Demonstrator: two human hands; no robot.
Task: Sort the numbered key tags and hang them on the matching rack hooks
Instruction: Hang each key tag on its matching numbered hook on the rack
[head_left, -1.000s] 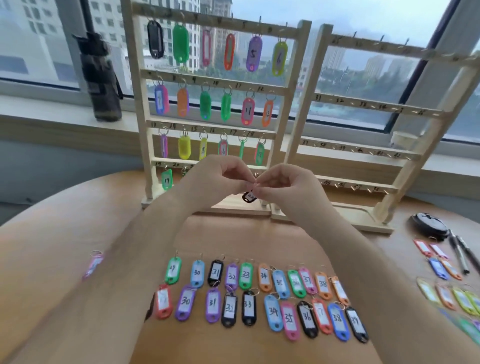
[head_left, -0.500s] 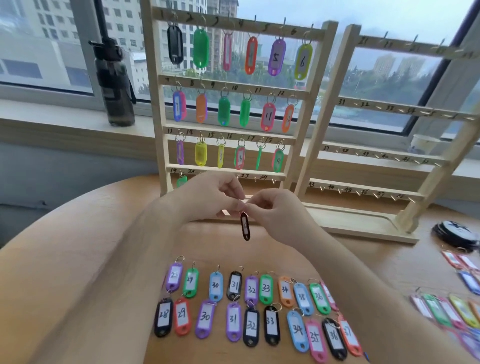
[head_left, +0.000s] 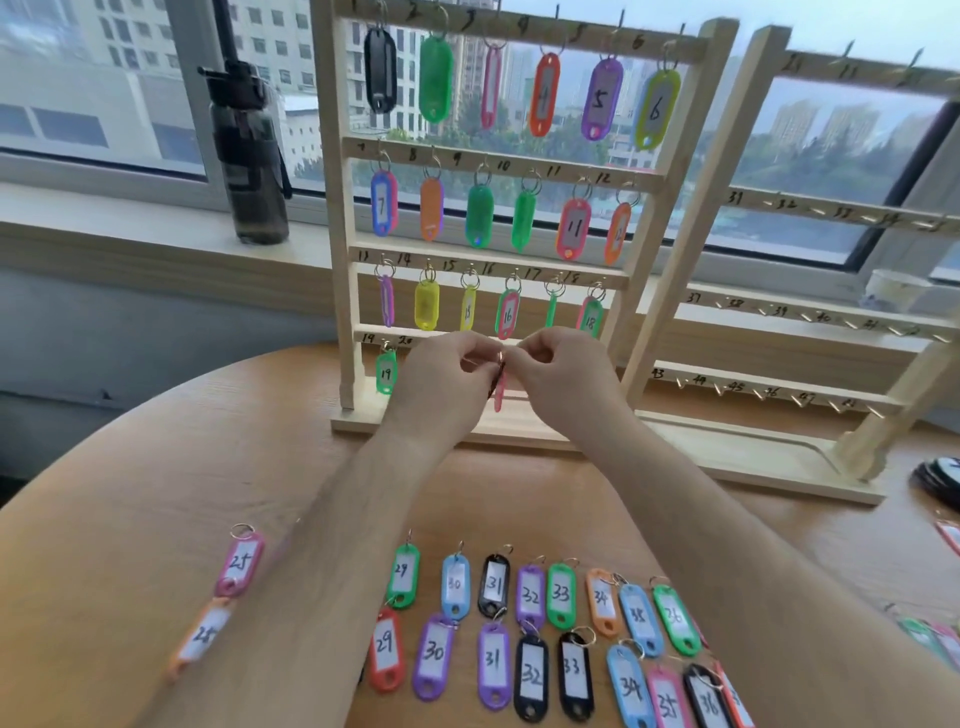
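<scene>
One held tag (head_left: 498, 396) hangs edge-on, long axis 12-to-6, ring at 12, nearer rack (head_left: 336, 208) bottom rail than half second ago. Left hand (head_left: 441, 382) and right hand (head_left: 561, 375) pinch its ring. Tag 19 (head_left: 385, 372) at 9 o'clock.

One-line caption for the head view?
The left hand and right hand pinch the ring of a hanging tag before the rack; numbered tags lie in rows on the table.

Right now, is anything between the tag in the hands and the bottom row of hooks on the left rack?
Nothing visible does. The left hand and right hand pinch the tag just in front of that rail; green tag 19 hangs off to the left. The hooks behind the hands are hidden.
</scene>
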